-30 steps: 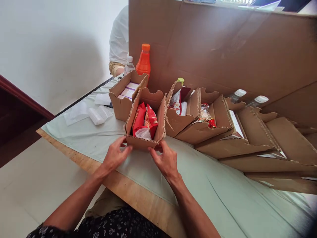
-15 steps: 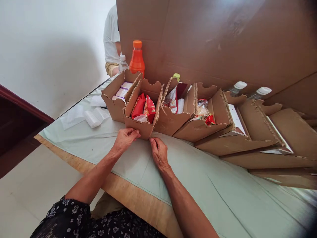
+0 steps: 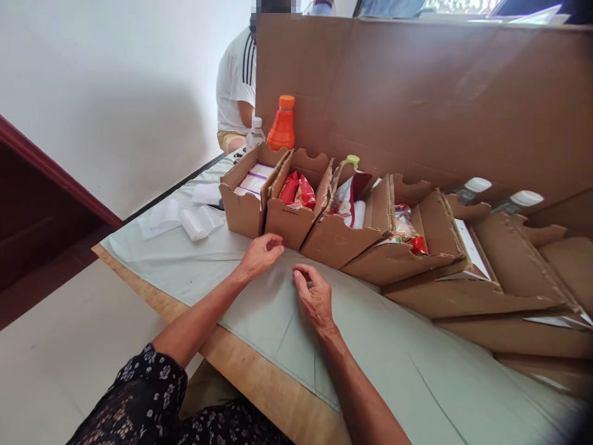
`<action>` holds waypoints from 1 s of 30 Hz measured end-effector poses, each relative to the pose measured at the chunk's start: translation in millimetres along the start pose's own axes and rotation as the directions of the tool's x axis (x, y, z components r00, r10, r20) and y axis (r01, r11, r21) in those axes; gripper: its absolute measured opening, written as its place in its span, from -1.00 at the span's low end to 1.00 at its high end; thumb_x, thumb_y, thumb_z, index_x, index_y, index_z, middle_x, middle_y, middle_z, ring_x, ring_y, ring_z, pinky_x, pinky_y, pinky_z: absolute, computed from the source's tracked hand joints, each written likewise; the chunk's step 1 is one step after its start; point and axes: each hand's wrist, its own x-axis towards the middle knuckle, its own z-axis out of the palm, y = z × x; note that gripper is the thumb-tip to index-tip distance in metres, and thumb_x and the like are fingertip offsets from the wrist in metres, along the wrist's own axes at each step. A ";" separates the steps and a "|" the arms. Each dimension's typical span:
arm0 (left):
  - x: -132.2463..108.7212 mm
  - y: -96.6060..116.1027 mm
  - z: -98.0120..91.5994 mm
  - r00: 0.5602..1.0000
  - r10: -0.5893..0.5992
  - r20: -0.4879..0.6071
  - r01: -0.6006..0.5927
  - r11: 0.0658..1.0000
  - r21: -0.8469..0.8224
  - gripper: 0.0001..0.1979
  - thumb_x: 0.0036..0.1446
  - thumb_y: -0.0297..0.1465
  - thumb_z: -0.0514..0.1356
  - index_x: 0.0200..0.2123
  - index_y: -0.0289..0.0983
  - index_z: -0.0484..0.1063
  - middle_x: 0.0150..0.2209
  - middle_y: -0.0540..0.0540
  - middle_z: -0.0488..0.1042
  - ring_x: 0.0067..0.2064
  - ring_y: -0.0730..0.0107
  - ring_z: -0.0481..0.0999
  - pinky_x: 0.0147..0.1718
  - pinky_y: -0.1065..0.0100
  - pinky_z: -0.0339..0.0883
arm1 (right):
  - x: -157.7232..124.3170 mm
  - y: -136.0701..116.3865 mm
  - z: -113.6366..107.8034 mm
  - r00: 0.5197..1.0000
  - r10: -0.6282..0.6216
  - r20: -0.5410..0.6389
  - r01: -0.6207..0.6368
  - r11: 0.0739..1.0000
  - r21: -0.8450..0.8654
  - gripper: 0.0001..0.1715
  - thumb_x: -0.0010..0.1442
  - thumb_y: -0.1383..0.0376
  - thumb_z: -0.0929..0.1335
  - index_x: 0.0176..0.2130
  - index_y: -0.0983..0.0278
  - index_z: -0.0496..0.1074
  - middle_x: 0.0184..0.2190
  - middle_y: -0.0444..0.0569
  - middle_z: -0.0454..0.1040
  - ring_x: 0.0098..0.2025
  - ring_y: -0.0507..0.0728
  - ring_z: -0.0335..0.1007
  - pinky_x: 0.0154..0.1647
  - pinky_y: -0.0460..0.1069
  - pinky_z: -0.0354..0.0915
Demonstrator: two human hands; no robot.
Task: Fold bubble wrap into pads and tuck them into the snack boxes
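Note:
A narrow cardboard box (image 3: 286, 226) holding red snack packets (image 3: 304, 193) stands in the row. My left hand (image 3: 262, 254) is just before its front wall, fingers loosely bent and nothing in them. Lower and to the right, my right hand (image 3: 317, 298) hovers near the green cloth (image 3: 365, 346), thumb and fingers parted and free of any object. On the left side stands a box (image 3: 241, 213) with white and purple packs (image 3: 253, 183). Beyond the red packets, another box (image 3: 345, 238) contains a red and white bag (image 3: 343, 201).
Further cardboard boxes (image 3: 417, 266) continue rightward. Behind them are an orange bottle (image 3: 281, 128), a clear bottle (image 3: 255, 133) and a tall cardboard panel (image 3: 370, 93). Clear plastic wrap (image 3: 194, 224) lies at the left. A person in a white shirt (image 3: 234, 80) sits past the panel.
The box with red packets has slid back into line with its neighbours. Both hands have let go of it and come away, fingers loosening. The camera view has shifted.

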 end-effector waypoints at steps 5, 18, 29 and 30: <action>-75.6 -18.0 -46.8 0.999 -0.008 0.033 0.008 1.000 0.013 -0.78 0.10 -0.26 0.26 -0.25 -0.22 0.63 -0.24 -0.12 0.69 -0.19 0.19 0.64 -0.14 0.23 0.49 | 49.7 -87.7 10.5 0.955 -0.200 0.218 0.220 0.973 -0.067 -0.36 0.33 0.23 0.29 0.36 0.18 0.28 -0.19 -0.06 0.64 -0.29 0.10 0.52 -0.12 0.00 0.40; -159.1 -45.8 -141.4 0.961 -0.168 -0.220 0.166 0.986 -0.029 -0.59 0.09 -0.01 0.33 -0.19 -0.21 0.64 -0.18 -0.18 0.70 -0.08 0.06 0.68 -0.03 0.10 0.55 | 100.3 -163.3 47.6 0.926 -0.155 0.345 0.314 0.822 -0.475 -0.72 0.38 0.31 0.25 -0.09 0.19 0.55 -0.34 -0.02 0.64 -0.27 0.20 0.54 -0.26 -0.02 0.20; -170.0 -32.9 -118.0 0.957 -0.005 -0.290 -0.028 0.993 -0.112 -0.04 0.06 -0.08 0.39 0.44 -0.10 0.07 0.44 -0.32 0.19 0.41 -0.12 0.30 0.27 -0.10 0.32 | -37.0 -109.9 -115.8 0.948 -0.140 0.286 0.184 0.974 -0.133 -0.73 0.35 0.11 0.31 -0.24 0.14 0.56 -0.45 -0.11 0.61 -0.42 0.11 0.56 -0.35 -0.02 0.41; -173.5 -29.0 -108.1 0.976 0.007 -0.218 -0.034 0.992 -0.119 -0.03 0.05 -0.07 0.40 0.44 -0.10 0.07 0.44 -0.30 0.20 0.41 -0.12 0.28 0.28 -0.08 0.33 | -46.3 -98.3 -133.5 0.969 -0.107 0.221 0.139 0.981 -0.132 -0.73 0.33 0.08 0.33 -0.24 0.14 0.57 -0.45 -0.09 0.61 -0.43 0.13 0.56 -0.35 0.00 0.44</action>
